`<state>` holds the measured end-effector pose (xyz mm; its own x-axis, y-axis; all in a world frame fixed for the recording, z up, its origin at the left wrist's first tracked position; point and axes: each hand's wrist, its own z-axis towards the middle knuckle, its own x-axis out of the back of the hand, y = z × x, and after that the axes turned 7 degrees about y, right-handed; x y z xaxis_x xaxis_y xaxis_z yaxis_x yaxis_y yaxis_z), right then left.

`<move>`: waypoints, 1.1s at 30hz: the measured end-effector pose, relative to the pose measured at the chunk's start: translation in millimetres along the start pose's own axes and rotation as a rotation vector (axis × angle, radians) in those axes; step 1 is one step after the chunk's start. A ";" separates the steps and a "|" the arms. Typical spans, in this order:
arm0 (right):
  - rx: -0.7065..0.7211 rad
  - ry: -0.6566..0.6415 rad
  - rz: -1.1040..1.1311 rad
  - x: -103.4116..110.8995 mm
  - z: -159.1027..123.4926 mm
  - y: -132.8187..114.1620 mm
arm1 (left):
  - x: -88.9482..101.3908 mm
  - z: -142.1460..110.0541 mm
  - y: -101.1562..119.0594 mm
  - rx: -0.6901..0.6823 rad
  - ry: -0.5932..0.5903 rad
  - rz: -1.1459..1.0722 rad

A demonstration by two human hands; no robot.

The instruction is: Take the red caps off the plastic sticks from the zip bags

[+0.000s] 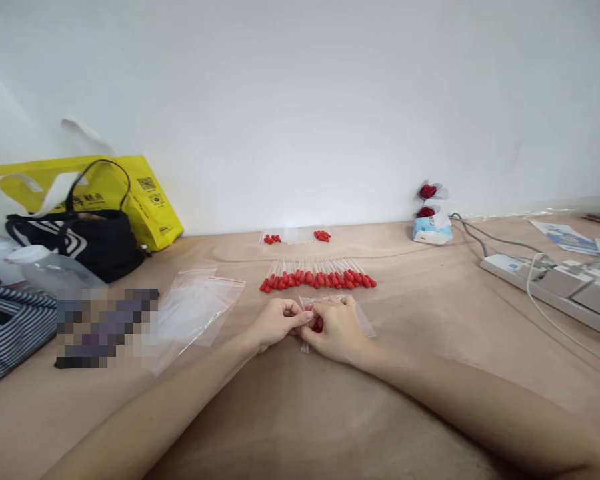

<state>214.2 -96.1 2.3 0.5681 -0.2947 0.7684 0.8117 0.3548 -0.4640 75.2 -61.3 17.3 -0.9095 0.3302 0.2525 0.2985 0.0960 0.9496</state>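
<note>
Both hands meet at a clear plastic bag (365, 323) with small red-tipped pieces inside it, on the table in front of me. My left hand (276, 323) pinches the bag's left edge between thumb and fingers. Curled over the bag's middle, my right hand (336, 327) grips it from the other side and hides much of it. Just beyond the hands lies a row of thin clear sticks with red tips (317, 279), the tips toward me.
Flat clear bags (200, 307) lie to the left. Farther back are two bags with red pieces (322, 236). A yellow bag (155, 207), a black bag (100, 243) and a bottle (50, 267) stand left. At right are a power strip (570, 290), cables and a tissue pack (433, 230).
</note>
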 end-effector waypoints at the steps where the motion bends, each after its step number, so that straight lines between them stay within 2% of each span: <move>1: 0.005 -0.005 0.000 0.4 -0.1 0.1 | 0.1 0.5 -0.7 0.000 -0.007 -0.007; 12: 0.050 -0.112 0.018 2.9 3.1 7.5 | 3.7 2.4 -4.9 -0.004 -0.035 0.018; 20: 0.017 -0.109 0.096 5.1 5.8 11.0 | 5.9 2.9 -5.3 0.016 -0.048 0.058; 22: 0.003 -0.099 0.112 5.9 5.1 13.0 | 5.4 1.2 -7.7 -0.015 -0.031 0.081; 24: 0.009 -0.089 0.116 6.5 4.0 14.8 | 6.4 -1.3 -11.2 -0.140 0.019 0.136; 25: 0.015 -0.084 0.115 6.9 3.4 15.6 | 8.0 -2.7 -13.0 -0.251 0.055 0.194; 28: 0.026 -0.079 0.117 7.5 2.2 17.2 | 17.3 -5.7 -16.9 -0.712 0.139 0.486; 30: 0.022 -0.077 0.126 7.2 2.0 17.6 | 24.6 -5.8 -18.2 -0.965 0.125 0.706; 33: 0.010 -0.077 0.154 5.3 1.8 17.1 | 30.2 -3.0 -19.8 -1.132 0.080 0.905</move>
<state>230.8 -90.0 -0.8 0.6733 -0.1677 0.7201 0.7142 0.3994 -0.5748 40.9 -56.0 6.7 -0.5615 -0.1815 0.8073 0.4185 -0.9040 0.0878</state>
